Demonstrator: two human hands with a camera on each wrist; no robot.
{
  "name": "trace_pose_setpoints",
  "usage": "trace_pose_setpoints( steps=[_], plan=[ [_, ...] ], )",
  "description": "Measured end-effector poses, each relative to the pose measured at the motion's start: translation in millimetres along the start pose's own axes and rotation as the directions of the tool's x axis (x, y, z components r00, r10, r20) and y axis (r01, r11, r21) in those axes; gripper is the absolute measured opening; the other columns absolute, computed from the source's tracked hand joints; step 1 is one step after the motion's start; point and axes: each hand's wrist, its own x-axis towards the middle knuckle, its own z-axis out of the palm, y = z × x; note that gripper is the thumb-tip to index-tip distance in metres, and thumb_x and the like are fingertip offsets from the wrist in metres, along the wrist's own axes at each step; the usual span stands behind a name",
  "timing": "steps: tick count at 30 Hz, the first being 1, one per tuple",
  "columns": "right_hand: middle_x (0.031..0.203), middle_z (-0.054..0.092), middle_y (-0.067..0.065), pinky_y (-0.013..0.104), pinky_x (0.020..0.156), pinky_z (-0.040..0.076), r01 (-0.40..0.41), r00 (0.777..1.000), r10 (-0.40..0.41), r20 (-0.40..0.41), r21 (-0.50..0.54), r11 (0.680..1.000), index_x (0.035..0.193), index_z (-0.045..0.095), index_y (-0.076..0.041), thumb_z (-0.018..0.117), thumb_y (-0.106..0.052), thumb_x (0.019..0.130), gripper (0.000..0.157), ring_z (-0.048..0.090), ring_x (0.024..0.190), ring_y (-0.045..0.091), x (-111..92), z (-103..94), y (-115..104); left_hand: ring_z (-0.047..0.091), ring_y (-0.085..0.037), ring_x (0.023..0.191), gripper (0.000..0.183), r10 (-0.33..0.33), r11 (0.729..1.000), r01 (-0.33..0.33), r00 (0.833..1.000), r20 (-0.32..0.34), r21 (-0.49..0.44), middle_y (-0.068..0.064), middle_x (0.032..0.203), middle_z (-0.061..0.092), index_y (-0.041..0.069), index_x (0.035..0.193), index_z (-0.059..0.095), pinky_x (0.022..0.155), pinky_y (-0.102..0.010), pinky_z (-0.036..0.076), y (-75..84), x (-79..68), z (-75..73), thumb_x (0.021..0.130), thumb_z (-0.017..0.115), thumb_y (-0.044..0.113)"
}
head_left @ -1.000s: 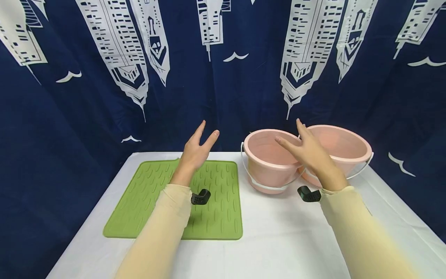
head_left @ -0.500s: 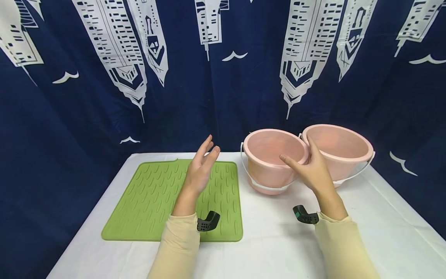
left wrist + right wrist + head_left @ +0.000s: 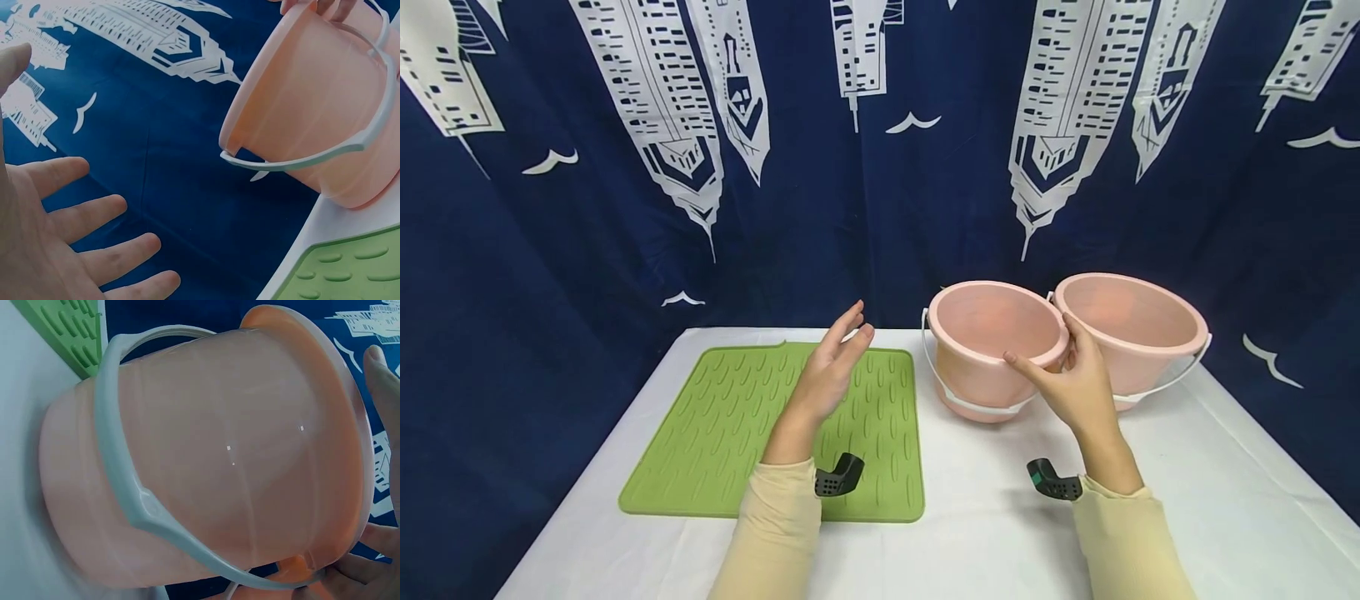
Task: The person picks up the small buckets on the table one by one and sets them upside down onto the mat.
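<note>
Two pink buckets with pale handles stand side by side on the right in the head view: the left bucket and the right bucket. My right hand is at the left bucket's near right rim. In the right wrist view its fingers curl at the rim beside the handle joint, with the thumb over the mouth side. My left hand hovers above the green mat, holding nothing. Its fingers are spread and nearly straight in the left wrist view.
A white-covered table carries the mat and the buckets. Behind it hangs a dark blue cloth printed with white buildings. The two buckets' rims nearly meet, with my right fingers near that spot.
My right hand has come down and closed in on the left bucket's rim, after being raised over the buckets. The left hand has drawn back and lower over the mat.
</note>
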Motion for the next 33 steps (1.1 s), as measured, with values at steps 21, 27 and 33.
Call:
trace_pose_setpoints(
  steps=[21, 27, 33],
  plan=[
    [0.156, 0.030, 0.025, 0.061, 0.110, 0.028, -0.101, 0.995, 0.097, -0.033, -0.141, 0.985, 0.158, 0.026, -0.001, 0.095, -0.037, 0.068, 0.119, 0.029, 0.139, 0.042, -5.6, -4.6, -2.1, 0.039, -0.030, 0.141, 0.065, -0.003, 0.997, 0.002, 1.000, 0.010, 0.076, 0.002, 0.156, 0.038, 0.031, 0.157, 0.035, 0.107, -0.060, 0.036, 0.2, 0.8, -0.8, 0.099, 0.053, 0.055],
    [0.155, 0.033, 0.026, 0.057, 0.108, 0.036, -0.064, 0.998, 0.066, 0.022, -0.092, 0.994, 0.159, 0.018, 0.001, 0.095, -0.031, 0.070, 0.122, 0.040, 0.136, 0.044, -4.1, -5.2, 0.7, 0.041, -0.030, 0.140, 0.065, -0.003, 0.996, 0.003, 1.000, 0.002, 0.084, 0.003, 0.155, 0.039, 0.032, 0.157, 0.037, 0.107, -0.061, 0.036, -1.1, -0.1, -0.8, 0.099, 0.054, 0.055],
    [0.148, 0.045, 0.019, 0.027, 0.101, 0.041, 0.024, 0.999, -0.022, 0.042, -0.052, 0.998, 0.159, 0.029, -0.015, 0.098, -0.020, 0.066, 0.116, 0.047, 0.131, 0.036, -3.3, -4.7, 8.5, 0.040, -0.030, 0.141, 0.066, -0.013, 0.997, 0.012, 1.000, 0.009, 0.080, 0.006, 0.155, 0.040, 0.034, 0.156, 0.037, 0.107, -0.061, 0.036, -1.2, 0.0, 1.4, 0.097, 0.055, 0.057]
  ],
)
